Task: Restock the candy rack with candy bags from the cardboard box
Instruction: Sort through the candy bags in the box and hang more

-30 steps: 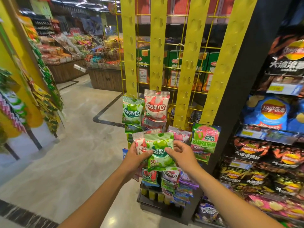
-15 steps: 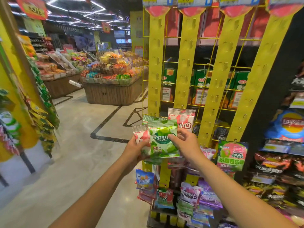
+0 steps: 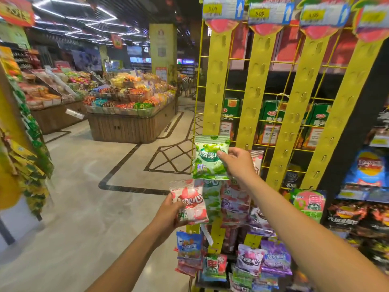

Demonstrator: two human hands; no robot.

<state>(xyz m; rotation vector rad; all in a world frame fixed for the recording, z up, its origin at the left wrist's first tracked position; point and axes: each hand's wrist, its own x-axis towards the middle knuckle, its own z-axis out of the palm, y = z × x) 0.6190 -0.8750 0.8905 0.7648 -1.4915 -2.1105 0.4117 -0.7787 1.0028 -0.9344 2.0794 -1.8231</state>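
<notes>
Since half a second ago our hands have come apart: our right hand [image 3: 237,163] has lifted the green candy bag [image 3: 207,165] off the stack and pinches its right edge, holding it in front of the leftmost yellow strip [image 3: 216,85] of the candy rack [image 3: 299,114]. Below and to its left, our left hand [image 3: 168,216] grips the red candy bag [image 3: 190,204], just beside the hanging bags [image 3: 235,203] under our right hand.

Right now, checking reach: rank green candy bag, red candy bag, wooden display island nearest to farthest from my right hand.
1. green candy bag: pinched in the right hand.
2. red candy bag: lower left, in the left hand.
3. wooden display island: far left, across the aisle.
</notes>
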